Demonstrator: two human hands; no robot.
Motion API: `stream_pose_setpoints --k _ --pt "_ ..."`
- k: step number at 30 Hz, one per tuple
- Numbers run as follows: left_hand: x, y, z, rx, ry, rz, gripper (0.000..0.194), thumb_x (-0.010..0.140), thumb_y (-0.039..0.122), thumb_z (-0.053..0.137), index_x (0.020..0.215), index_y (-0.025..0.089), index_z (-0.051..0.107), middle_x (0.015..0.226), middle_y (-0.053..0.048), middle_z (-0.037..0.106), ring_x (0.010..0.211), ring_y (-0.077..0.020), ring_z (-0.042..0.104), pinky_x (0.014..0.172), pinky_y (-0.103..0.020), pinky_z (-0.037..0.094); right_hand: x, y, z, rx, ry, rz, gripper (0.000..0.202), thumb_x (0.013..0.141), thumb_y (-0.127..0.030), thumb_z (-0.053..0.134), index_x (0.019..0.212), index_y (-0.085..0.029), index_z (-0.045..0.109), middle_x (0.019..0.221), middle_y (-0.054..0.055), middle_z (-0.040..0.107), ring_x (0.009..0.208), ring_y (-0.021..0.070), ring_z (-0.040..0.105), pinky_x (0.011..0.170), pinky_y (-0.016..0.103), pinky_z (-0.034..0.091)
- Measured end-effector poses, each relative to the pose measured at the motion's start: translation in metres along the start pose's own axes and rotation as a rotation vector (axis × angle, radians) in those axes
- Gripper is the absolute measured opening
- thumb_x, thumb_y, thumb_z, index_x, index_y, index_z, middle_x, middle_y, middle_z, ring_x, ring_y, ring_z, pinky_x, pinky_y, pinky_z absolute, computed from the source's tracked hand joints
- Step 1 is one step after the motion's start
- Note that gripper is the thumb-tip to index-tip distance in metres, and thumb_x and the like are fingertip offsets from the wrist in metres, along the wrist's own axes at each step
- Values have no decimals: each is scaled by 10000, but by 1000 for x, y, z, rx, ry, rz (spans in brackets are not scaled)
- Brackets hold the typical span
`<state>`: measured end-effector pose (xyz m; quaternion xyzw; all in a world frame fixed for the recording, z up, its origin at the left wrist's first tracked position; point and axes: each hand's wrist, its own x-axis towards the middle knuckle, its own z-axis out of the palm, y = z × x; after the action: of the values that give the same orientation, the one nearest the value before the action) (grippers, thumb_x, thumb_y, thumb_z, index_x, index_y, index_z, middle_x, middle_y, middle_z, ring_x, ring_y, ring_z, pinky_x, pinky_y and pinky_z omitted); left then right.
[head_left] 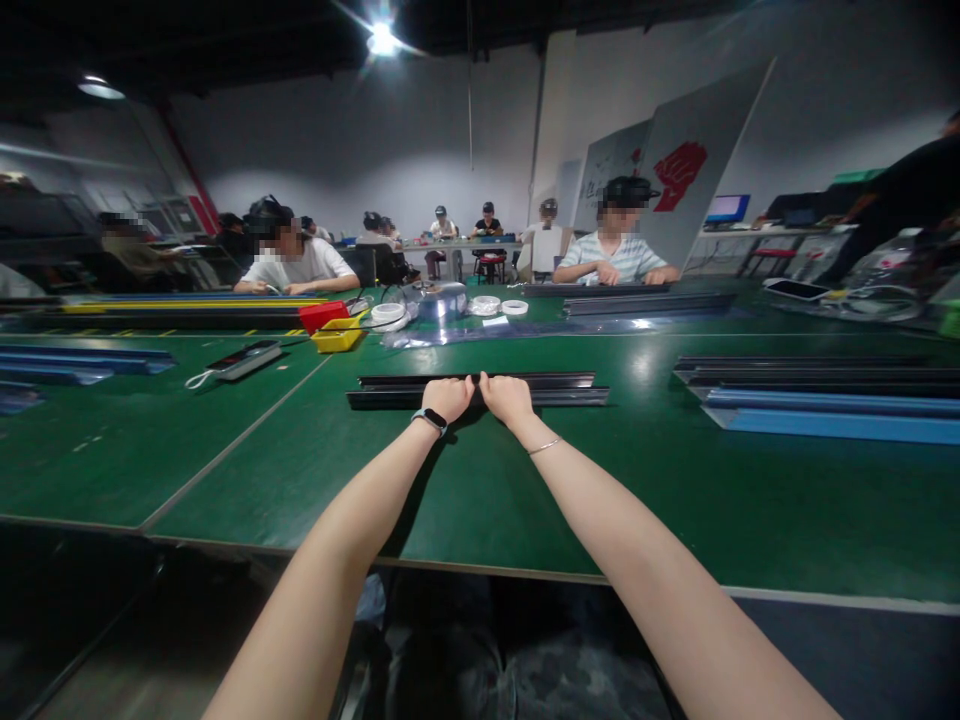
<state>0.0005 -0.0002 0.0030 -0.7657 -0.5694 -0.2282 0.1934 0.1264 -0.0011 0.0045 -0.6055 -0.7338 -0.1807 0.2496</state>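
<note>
From the head view, I have both my hands on a black channel profile (382, 398), lying crosswise on the green tabletop (255, 480), straight ahead and near the middle. Left hand (448, 400), fitness band (430, 420) on wrist: fingers curled over the profile, grasping it. Right hand (506, 398), thin bracelet (545, 447) on wrist: same grasp, just beside the left, thumbs close together at mid-length. I can't make out the fingertips. Profile ends stick out past both hands. Off to my right: a blue profile (840, 427) in front of some dark ones. Far left: more bluish profiles (82, 370), blurred. Beyond my left hand: yellow bin (337, 336) touching a red bin (324, 317), white-cased handheld device (247, 360) nearer the left. Across the table, a person in a striped shirt (637, 258), seated.
</note>
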Motion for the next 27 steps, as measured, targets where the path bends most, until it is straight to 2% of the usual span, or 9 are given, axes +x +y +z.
stream_pose_setpoints --k 8,16,21,27 --pt "0 4 -4 -44 -23 70 534 827 360 147 694 107 598 679 -107 585 650 -159 539 582 -260 347 1 1 -1 -52 -68 -23 609 826 -389 92 730 -121 630 693 121 612 662 177 562 599 267 371" --pt "0 6 -5 -57 -38 53 543 825 369 151 699 98 604 690 -117 585 656 -152 536 591 -254 345 2 2 0 -64 -74 -9 608 824 -399 126 738 -71 630 679 151 609 683 173 565 628 246 375" --pt "0 6 -4 -24 -15 50 538 826 366 153 679 105 601 678 -105 589 638 -152 536 580 -252 345 3 3 0 -52 -61 -25 600 824 -388 126 719 -84 632 671 146 608 669 181 565 618 259 377" --pt "0 7 -6 -22 -41 46 524 827 353 169 690 100 606 680 -115 591 655 -154 542 592 -250 350 5 4 0 -89 -107 -50 553 829 -367 139 766 -102 620 704 143 609 678 180 561 637 283 375"
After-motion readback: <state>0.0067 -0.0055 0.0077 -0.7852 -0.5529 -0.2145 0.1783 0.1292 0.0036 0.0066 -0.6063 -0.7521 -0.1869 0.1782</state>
